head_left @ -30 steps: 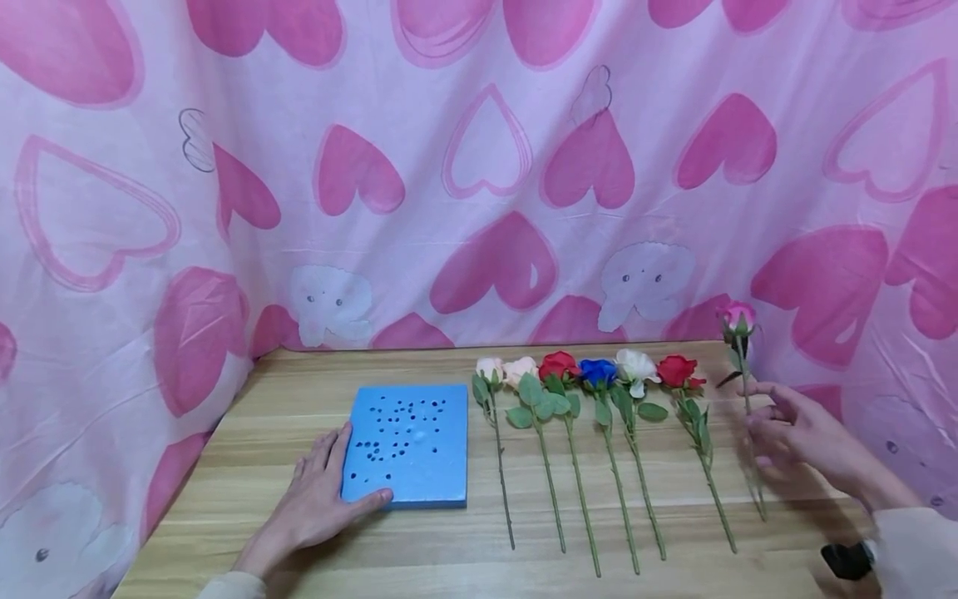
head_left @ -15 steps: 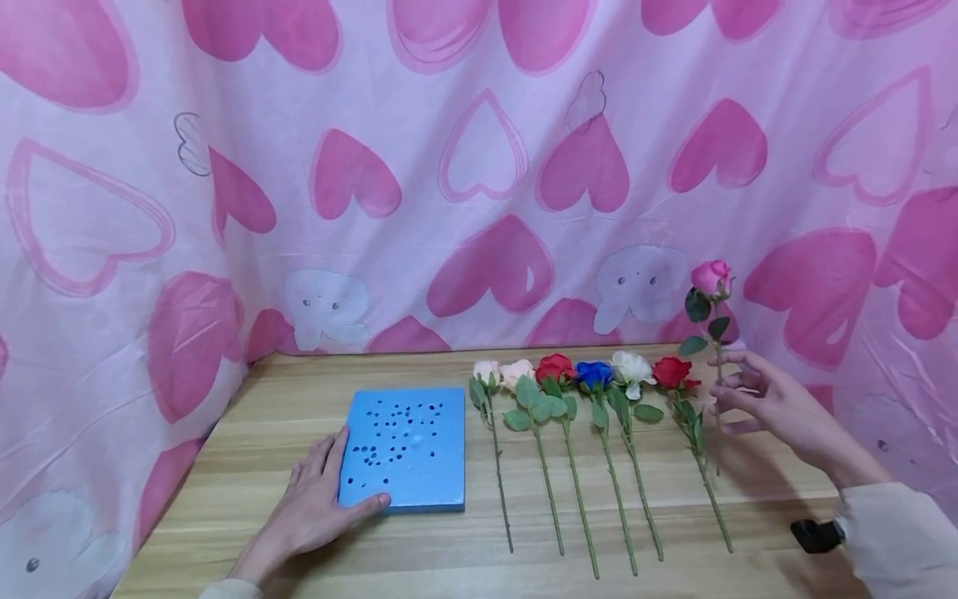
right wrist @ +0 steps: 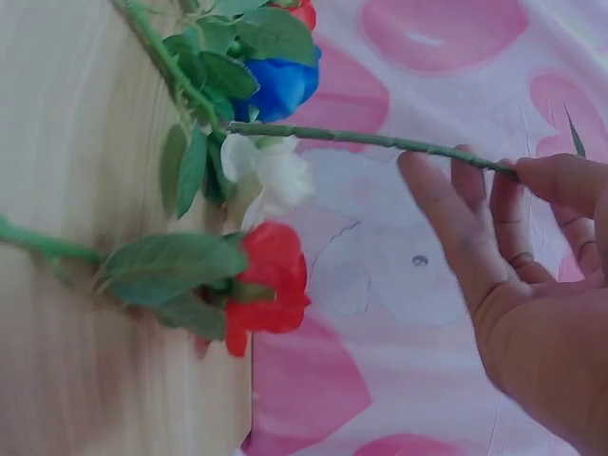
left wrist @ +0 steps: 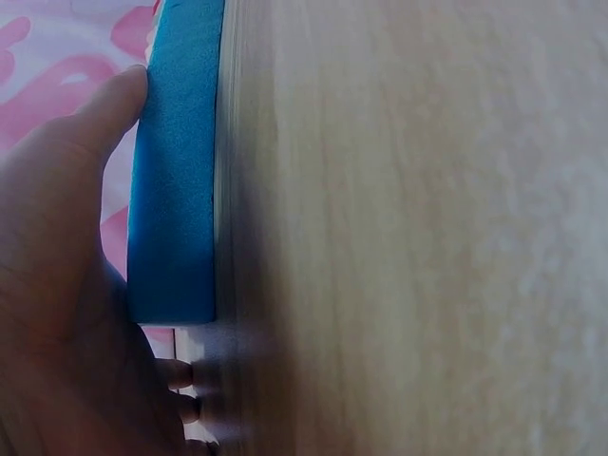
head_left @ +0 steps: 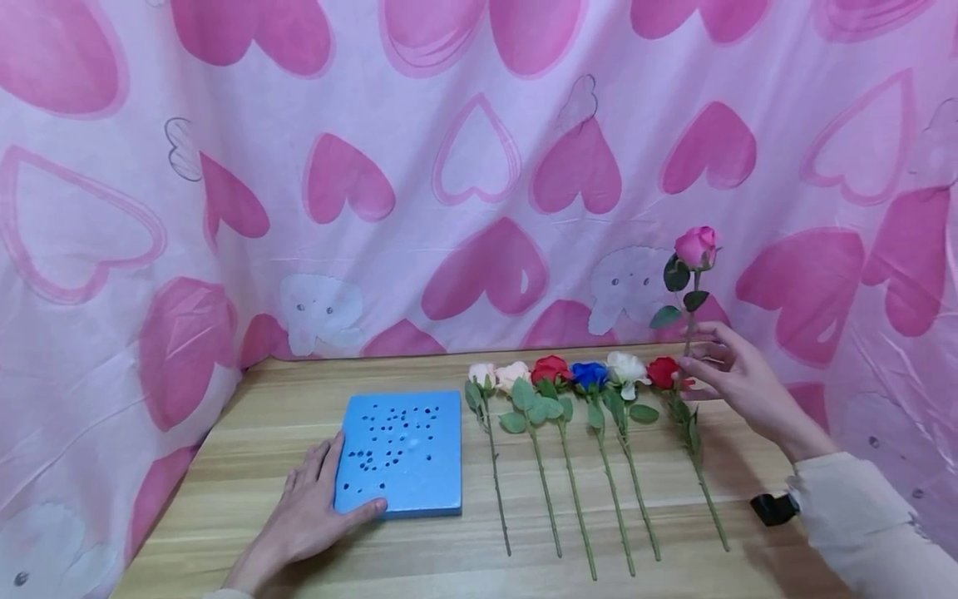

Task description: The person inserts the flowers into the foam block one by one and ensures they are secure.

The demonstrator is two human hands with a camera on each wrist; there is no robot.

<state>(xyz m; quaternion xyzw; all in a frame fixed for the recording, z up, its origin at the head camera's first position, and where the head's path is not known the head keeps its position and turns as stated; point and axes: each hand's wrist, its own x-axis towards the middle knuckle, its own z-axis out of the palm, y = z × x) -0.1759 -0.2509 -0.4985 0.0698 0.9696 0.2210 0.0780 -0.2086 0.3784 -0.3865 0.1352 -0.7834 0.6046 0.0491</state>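
Observation:
A pink rose stands upright in my right hand, its stem pinched between thumb and fingers. The stem's lower end hangs above the table in the right wrist view. Just behind that hand in the head view lies a red rose, partly covered by the fingers. My left hand rests against the near left corner of a blue foam block full of small holes. Its thumb lies on the block's top edge, with the other fingers extended along the left side.
Several roses lie in a row on the wooden table: two pale pink ones, another red one, a blue one and a white one. A curtain with hearts hangs behind and along both sides.
My right hand has lifted the pink rose off the right end of the row, turned it upright and moved it leftward. My left hand has stayed on the foam block.

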